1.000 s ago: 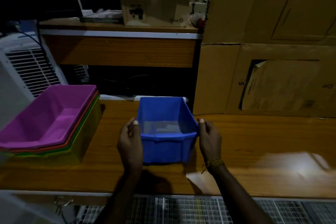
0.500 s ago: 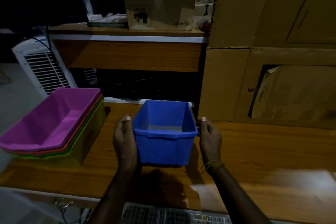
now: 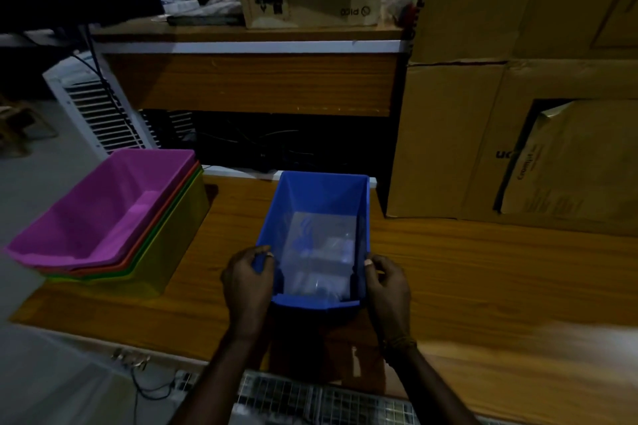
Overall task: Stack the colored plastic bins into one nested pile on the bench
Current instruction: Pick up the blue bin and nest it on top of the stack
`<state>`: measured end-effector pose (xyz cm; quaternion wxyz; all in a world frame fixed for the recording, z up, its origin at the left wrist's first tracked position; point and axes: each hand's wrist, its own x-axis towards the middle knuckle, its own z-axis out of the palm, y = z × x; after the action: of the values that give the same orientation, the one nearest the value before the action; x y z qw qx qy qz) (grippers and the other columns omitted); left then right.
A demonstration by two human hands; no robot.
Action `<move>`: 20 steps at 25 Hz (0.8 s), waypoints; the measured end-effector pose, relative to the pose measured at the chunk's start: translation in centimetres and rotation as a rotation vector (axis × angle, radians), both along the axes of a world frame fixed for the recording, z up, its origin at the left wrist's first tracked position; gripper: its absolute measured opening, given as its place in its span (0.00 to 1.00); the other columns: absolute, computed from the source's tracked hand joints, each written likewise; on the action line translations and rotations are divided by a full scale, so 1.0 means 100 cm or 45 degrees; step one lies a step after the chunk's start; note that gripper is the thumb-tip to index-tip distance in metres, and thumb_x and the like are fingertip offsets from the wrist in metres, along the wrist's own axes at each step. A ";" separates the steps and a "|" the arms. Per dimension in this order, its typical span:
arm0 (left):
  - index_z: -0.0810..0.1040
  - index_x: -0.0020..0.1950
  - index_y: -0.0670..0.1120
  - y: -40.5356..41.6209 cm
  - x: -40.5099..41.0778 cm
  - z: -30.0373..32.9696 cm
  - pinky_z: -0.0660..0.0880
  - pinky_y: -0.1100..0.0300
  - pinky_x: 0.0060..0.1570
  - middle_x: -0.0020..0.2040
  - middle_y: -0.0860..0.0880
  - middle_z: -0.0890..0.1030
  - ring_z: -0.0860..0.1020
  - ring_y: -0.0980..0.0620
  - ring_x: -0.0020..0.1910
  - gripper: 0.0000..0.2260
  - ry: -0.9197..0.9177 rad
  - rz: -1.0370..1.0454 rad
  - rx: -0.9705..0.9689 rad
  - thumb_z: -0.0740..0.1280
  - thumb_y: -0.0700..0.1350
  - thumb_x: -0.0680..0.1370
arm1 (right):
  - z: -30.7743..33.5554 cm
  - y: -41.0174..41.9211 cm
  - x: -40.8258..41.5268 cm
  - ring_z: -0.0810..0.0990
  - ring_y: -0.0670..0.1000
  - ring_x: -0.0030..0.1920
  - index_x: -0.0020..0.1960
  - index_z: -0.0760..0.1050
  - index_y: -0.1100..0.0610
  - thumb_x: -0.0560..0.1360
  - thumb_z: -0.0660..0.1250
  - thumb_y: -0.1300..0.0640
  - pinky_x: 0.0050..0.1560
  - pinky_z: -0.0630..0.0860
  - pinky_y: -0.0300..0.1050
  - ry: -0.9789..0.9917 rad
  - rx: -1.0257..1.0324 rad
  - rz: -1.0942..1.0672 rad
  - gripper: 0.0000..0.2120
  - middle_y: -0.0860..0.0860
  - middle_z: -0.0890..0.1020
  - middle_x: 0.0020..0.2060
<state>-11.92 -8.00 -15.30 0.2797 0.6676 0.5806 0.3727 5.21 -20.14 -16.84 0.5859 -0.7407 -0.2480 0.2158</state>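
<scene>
Both hands are on the blue rectangular plastic bin (image 3: 319, 238), one per long side near its front end. Left hand (image 3: 247, 281) has its fingers curled over the left rim, thumb tucked against the wall; right hand (image 3: 388, 286) mirrors that, fingers closed on the right rim. So the bin sits right between the fingertips, gripped from both sides, over the wooden bench (image 3: 483, 272); can't tell if it's touching. Clear plastic wrap (image 3: 319, 259) lies inside. Off past the left fingers, well apart, is the nested pile of plastic bins (image 3: 114, 224), purple on top.
</scene>
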 end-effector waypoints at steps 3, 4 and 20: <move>0.82 0.58 0.46 0.001 0.006 0.004 0.73 0.49 0.61 0.61 0.42 0.79 0.76 0.39 0.62 0.11 0.204 -0.106 0.025 0.68 0.46 0.77 | 0.006 0.007 -0.003 0.77 0.57 0.62 0.63 0.78 0.57 0.80 0.64 0.55 0.61 0.77 0.61 -0.104 -0.011 -0.015 0.14 0.56 0.76 0.59; 0.81 0.60 0.47 0.003 0.008 0.005 0.72 0.49 0.63 0.64 0.42 0.78 0.74 0.39 0.64 0.12 0.266 -0.130 0.013 0.68 0.47 0.77 | 0.009 0.010 -0.005 0.76 0.57 0.62 0.64 0.77 0.58 0.80 0.64 0.55 0.62 0.76 0.60 -0.137 -0.016 -0.006 0.14 0.56 0.76 0.60; 0.81 0.58 0.50 0.054 -0.056 0.019 0.72 0.50 0.62 0.61 0.41 0.78 0.75 0.41 0.62 0.11 0.202 -0.359 -0.045 0.68 0.47 0.77 | 0.015 0.048 -0.106 0.75 0.56 0.61 0.57 0.81 0.55 0.78 0.66 0.56 0.62 0.76 0.56 -0.206 -0.160 -0.330 0.10 0.57 0.78 0.59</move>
<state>-17.56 -2.56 -13.38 0.2942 0.7647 0.5080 0.2658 -5.38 -15.33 -15.32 0.5395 -0.8166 -0.1829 0.0931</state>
